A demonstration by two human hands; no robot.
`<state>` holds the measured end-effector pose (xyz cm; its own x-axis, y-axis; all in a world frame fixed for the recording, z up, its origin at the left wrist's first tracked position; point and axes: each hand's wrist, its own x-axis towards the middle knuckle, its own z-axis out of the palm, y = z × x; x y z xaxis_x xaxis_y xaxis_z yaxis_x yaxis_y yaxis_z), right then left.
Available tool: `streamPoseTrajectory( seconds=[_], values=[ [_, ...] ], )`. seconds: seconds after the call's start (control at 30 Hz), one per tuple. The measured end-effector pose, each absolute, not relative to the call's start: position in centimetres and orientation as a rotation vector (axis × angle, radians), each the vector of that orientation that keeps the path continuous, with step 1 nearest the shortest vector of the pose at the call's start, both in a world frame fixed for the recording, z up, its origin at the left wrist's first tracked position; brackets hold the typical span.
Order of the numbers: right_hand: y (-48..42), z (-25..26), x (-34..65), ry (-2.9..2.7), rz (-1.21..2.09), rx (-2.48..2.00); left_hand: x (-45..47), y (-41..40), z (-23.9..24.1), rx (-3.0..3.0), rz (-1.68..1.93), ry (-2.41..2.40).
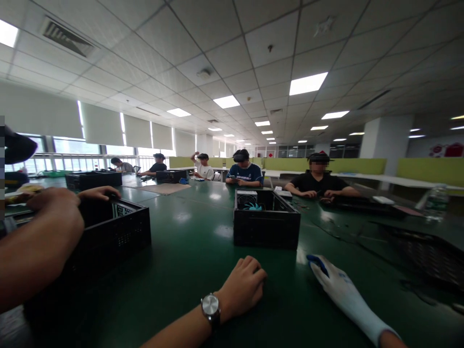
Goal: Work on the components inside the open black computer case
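Observation:
My left hand (243,285), bare with a silver-faced wristwatch (210,305), rests on the green tabletop (174,275). Its fingers are curled in, and I see nothing in them. To the right, my right hand (335,282) wears a white glove with blue on the palm side and thumb. Its fingers are loosely bent and a little apart from the thumb, with no object showing. Both hands lie near an open black computer case (266,232), neither touching it. Inside the case are a light-blue fan (253,206) and a grey box-shaped part (247,195).
At the left, another person's arm (39,241) reaches over a second black case (123,232). On the right lie a dark perforated panel (431,256), cables (333,234) and a clear bottle (436,203). Several people sit farther along, including one in black (319,181).

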<state>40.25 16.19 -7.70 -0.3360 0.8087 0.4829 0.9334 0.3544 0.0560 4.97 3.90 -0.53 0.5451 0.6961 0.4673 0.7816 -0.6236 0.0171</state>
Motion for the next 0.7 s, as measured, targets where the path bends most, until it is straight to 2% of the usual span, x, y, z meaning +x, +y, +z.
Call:
streamPoseTrajectory(
  seconds=[0.2, 0.37, 0.57, 0.7],
  values=[
    [14.3, -4.9, 38.6, -2.304, -0.463, -1.681, 7.5, 8.6, 4.6, -2.387, -0.648, -1.111],
    [13.5, -3.5, 38.1, -2.24, -0.278, -1.711, 9.4, 15.2, 9.6, -2.097, -0.753, -1.405],
    [12.9, -2.7, 37.8, -2.188, -0.102, -1.77, 9.2, 17.8, 9.0, -1.958, -0.695, -1.673],
    [13.0, -2.2, 37.8, -1.842, 0.242, -1.798, 8.8, 17.6, 9.4, -2.007, -0.622, -1.696]
  ],
)
